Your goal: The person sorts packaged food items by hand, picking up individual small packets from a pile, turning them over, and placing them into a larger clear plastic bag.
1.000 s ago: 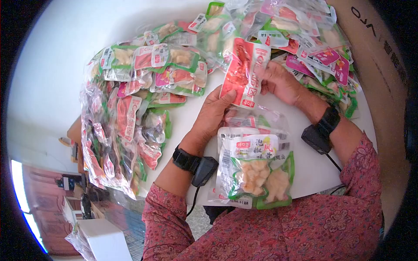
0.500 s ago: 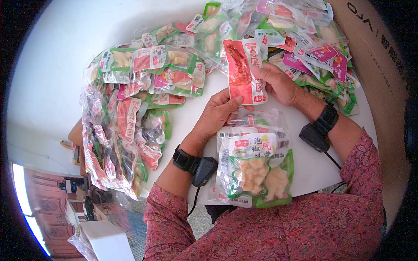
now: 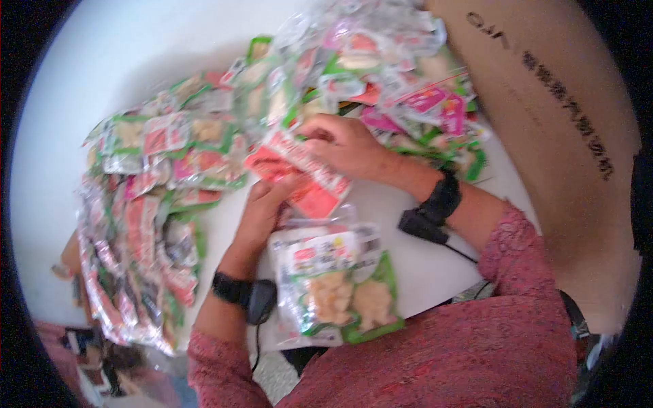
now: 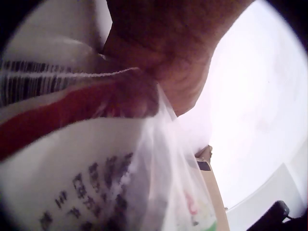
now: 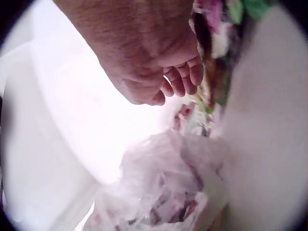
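My left hand (image 3: 262, 211) grips a red and white snack packet (image 3: 316, 194) by its lower left part, thumb across its front. Beside the packet's upper right edge is my right hand (image 3: 350, 146), its fingers loosely bent; the right wrist view shows those fingers (image 5: 185, 79) with nothing in them. Just below the left hand lie overlapping clear snack bags (image 3: 326, 299), the front one with a white label, green edging and pale pieces. In the left wrist view, a clear bag (image 4: 159, 178) with printing covers part of the left hand (image 4: 168, 72).
Rows of overlapping snack packets (image 3: 139, 238) cover the left of the white table (image 3: 401, 265). Another heap of packets (image 3: 381, 75) lies at the back, running to the right. A large brown cardboard box (image 3: 530, 136) stands along the right side.
The head view has shifted, and is now blurred. The red packet has tilted from upright to slanting, its top leaning left. My right hand has come away from gripping its edge.
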`<move>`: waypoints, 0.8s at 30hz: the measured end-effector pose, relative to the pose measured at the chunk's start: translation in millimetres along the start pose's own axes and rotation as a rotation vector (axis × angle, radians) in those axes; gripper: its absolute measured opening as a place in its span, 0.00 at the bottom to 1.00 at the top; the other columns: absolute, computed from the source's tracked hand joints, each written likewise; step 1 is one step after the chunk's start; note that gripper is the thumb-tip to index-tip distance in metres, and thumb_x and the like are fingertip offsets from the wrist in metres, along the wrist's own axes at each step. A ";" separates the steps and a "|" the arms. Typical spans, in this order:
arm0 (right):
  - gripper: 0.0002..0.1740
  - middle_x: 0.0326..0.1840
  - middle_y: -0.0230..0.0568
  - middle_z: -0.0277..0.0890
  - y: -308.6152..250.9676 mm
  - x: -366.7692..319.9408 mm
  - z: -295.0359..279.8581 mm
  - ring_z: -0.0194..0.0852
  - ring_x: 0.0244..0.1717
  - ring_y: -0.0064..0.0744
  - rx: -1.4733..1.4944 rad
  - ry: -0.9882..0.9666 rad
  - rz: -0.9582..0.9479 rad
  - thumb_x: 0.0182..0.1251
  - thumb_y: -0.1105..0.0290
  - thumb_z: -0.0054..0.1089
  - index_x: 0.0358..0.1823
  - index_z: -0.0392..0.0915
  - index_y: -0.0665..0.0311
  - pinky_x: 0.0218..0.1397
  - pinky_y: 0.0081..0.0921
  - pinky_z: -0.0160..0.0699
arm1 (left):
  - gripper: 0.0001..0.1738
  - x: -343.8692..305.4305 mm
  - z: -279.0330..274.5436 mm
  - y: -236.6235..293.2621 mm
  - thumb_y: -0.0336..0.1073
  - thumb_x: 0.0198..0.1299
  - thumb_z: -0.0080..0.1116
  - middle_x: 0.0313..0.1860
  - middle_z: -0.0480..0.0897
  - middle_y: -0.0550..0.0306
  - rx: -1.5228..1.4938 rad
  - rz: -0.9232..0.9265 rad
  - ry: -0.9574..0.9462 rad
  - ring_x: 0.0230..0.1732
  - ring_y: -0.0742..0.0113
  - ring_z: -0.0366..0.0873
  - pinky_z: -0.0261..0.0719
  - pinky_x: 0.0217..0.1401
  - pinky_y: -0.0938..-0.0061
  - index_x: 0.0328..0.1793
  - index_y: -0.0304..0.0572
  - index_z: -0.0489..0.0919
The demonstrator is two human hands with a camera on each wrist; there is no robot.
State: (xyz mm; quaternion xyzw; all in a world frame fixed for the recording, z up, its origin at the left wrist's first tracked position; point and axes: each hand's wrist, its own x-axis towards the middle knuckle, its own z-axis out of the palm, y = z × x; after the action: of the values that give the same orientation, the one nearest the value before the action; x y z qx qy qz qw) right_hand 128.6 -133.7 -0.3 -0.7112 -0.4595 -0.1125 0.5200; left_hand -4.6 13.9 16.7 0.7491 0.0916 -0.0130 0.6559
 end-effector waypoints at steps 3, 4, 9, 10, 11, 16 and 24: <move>0.15 0.33 0.35 0.73 -69.5 12.7 -35.3 0.72 0.36 0.22 0.338 -0.248 0.024 0.65 0.61 0.50 0.39 0.74 0.67 0.41 0.21 0.71 | 0.15 -4.6 0.0 -1.6 0.43 0.60 0.51 0.12 0.69 0.71 -0.086 -0.003 0.033 0.12 0.84 0.61 0.54 0.14 0.85 0.25 0.45 0.78; 0.15 0.35 0.37 0.73 -94.6 10.0 -41.0 0.72 0.37 0.23 0.751 -0.349 0.083 0.64 0.61 0.50 0.39 0.74 0.67 0.41 0.22 0.71 | 0.15 -6.1 2.8 1.0 0.43 0.60 0.51 0.12 0.69 0.71 -0.107 -0.038 0.063 0.12 0.84 0.61 0.54 0.14 0.85 0.24 0.45 0.78; 0.18 0.33 0.33 0.71 -187.0 -27.2 -64.2 0.69 0.34 0.19 1.558 -0.844 0.113 0.65 0.58 0.48 0.39 0.73 0.69 0.35 0.16 0.68 | 0.15 3.7 1.3 -23.3 0.42 0.59 0.55 0.11 0.70 0.69 -0.267 0.004 0.087 0.10 0.83 0.61 0.55 0.11 0.86 0.21 0.47 0.75; 0.17 0.29 0.29 0.70 -194.4 -34.9 -64.0 0.68 0.30 0.15 1.746 -0.942 0.136 0.67 0.57 0.46 0.39 0.72 0.67 0.30 0.14 0.68 | 0.15 -0.8 3.1 -12.9 0.42 0.59 0.55 0.11 0.70 0.69 -0.224 -0.012 0.111 0.09 0.83 0.61 0.55 0.11 0.86 0.21 0.47 0.75; 0.17 0.29 0.29 0.70 -197.8 -41.8 -60.7 0.68 0.30 0.15 1.736 -0.935 0.132 0.67 0.57 0.46 0.39 0.72 0.67 0.30 0.14 0.68 | 0.15 -3.7 4.3 -7.4 0.43 0.58 0.56 0.11 0.70 0.68 -0.179 -0.030 0.140 0.09 0.83 0.61 0.55 0.10 0.86 0.21 0.47 0.74; 0.24 0.37 0.43 0.74 -204.3 -59.2 -51.4 0.70 0.34 0.27 2.046 -0.969 0.123 0.66 0.55 0.45 0.43 0.74 0.74 0.35 0.22 0.68 | 0.16 -3.7 7.3 -5.0 0.43 0.58 0.56 0.12 0.70 0.69 -0.208 -0.017 0.096 0.09 0.84 0.60 0.54 0.10 0.86 0.18 0.48 0.72; 0.25 0.30 0.43 0.72 -200.4 -51.5 -34.1 0.69 0.33 0.31 2.196 -0.954 -0.359 0.66 0.54 0.44 0.37 0.74 0.75 0.37 0.24 0.63 | 0.16 -5.0 5.8 -6.4 0.42 0.58 0.57 0.12 0.71 0.69 -0.216 -0.047 0.106 0.11 0.83 0.61 0.55 0.12 0.87 0.19 0.48 0.72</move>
State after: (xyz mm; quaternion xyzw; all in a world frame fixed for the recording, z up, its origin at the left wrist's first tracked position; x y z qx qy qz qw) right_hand -43.5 -182.7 109.2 0.2128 -0.5480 0.5404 0.6019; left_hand -9.9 8.4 10.3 0.6714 0.1447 0.0210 0.7265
